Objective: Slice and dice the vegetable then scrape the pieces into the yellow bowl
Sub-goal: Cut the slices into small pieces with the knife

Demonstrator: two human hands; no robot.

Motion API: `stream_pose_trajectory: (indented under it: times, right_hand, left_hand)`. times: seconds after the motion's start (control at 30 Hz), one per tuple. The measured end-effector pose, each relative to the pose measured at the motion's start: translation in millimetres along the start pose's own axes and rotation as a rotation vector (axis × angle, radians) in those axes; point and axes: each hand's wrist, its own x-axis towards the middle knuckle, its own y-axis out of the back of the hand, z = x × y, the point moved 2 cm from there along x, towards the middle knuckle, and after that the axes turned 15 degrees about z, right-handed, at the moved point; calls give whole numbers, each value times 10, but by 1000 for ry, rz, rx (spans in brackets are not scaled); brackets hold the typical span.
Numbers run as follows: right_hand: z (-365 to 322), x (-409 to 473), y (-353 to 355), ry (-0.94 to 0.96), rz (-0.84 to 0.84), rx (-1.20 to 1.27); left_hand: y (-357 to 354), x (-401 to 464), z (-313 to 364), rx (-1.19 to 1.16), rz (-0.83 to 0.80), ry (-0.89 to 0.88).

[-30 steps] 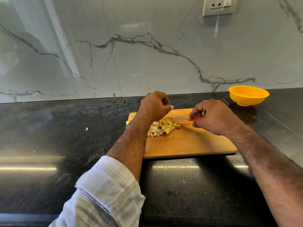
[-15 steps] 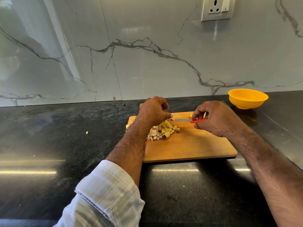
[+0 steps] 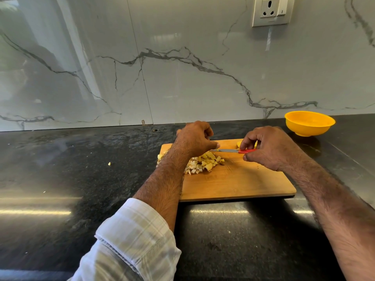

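Note:
A wooden cutting board [image 3: 243, 183] lies on the black counter. A pile of small diced yellow-white vegetable pieces [image 3: 205, 162] sits on its left half, partly hidden by my left wrist. My right hand [image 3: 267, 149] grips the red handle of a small knife [image 3: 229, 151], whose blade points left and lies flat just above the board. My left hand [image 3: 194, 138] is curled over the blade's tip, its thumb on the metal. A bigger yellow piece [image 3: 239, 142] peeks out behind my right fingers. The yellow bowl [image 3: 309, 123] stands empty at the back right.
One stray vegetable bit [image 3: 109, 163] lies on the counter [image 3: 60, 179] left of the board. The marble wall rises right behind the board, with a power socket [image 3: 271, 11] high on the right. A few crumbs dot the counter's near side.
My left hand has come down onto the blade's tip, and its thumb now touches the metal. The camera has tilted slightly. The diced pile and bowl stay put.

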Motion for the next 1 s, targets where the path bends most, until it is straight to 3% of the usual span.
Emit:
stream_pose_trajectory:
  times: [0.57, 0.77, 0.9, 1.0]
  right_hand:
    - [65, 2, 26, -82, 33, -25]
    - [-56, -60, -81, -192, -261, 9]
    - [12, -32, 22, -225, -22, 54]
    - [121, 0, 86, -272, 161, 27]
  left_hand:
    - [108, -18, -13, 139, 39, 64]
    - [113, -8, -29, 96, 121, 52]
    - [101, -9, 2, 61, 194, 56]
    - [25, -67, 124, 91, 134, 2]
